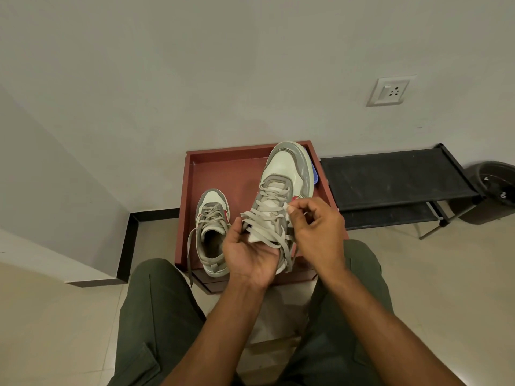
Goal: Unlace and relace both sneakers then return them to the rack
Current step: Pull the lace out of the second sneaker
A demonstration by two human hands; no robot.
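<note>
Evidently mid-task, the left hand (252,253) cradles the raised sneaker (281,190) while the right hand (315,221) pinches its lace (264,218); the second sneaker (211,232) waits loosely laced, and the black rack (390,176) holds neither.

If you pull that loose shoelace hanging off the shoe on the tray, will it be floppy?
Probably floppy: the loose lace droops off the resting sneaker and over the tray edge. It looks flat and light, and would likely slide through the eyelets if tugged.

No readable text, labels, brands or numbers appear anywhere.
</note>
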